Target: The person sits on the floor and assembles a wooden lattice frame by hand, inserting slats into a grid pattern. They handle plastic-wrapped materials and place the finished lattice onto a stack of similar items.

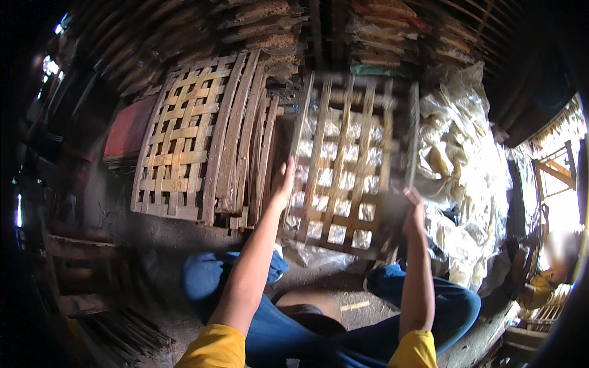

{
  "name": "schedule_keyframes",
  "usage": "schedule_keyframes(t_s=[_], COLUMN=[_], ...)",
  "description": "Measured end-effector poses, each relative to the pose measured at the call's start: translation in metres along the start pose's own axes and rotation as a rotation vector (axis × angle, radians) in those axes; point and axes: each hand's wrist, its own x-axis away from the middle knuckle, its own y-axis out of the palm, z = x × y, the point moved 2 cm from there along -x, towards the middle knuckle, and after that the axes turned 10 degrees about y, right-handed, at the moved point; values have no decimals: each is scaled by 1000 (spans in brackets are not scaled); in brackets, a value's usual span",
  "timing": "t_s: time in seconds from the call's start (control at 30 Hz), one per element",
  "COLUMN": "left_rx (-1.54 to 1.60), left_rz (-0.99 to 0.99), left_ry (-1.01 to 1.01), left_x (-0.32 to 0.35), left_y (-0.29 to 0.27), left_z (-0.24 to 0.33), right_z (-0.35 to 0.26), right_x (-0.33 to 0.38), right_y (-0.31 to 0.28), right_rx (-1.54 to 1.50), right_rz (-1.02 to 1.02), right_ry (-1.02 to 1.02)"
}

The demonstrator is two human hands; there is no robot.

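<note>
A wooden-framed tray (334, 162) with a woven bamboo-slat lattice is held up in front of me, tilted and slightly blurred. My left hand (286, 178) grips its left side rail, and my right hand (413, 205) is closed at its right side rail. Through the gaps in the lattice, clear crinkled plastic shows behind it. Close to my left hand, several similar lattice trays (178, 132) lean together in a stack, their slats yellowish and their frames brown.
A large heap of clear plastic sheeting (457, 165) lies right of the tray. Filled trays (261, 27) are piled at the back. A red panel (130, 129) stands far left, with dark wooden slats (126, 331) below. Another person in yellow (540, 288) sits at the far right.
</note>
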Motion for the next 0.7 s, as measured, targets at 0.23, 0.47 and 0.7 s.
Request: schedule_keyframes(t_s=[0.23,0.47,0.7], left_rx=[-355,-416,-477], left_rz=[146,269,112], left_ry=[29,90,5], left_x=[24,-13,-2], left_y=[11,-1,6], left_z=[-81,-163,-139], right_z=[146,169,176], right_x=[-70,-99,-110], right_y=[-34,-22,-12], right_rx=[445,852,791], right_rz=[169,259,283], right_ry=[-36,-116,-159])
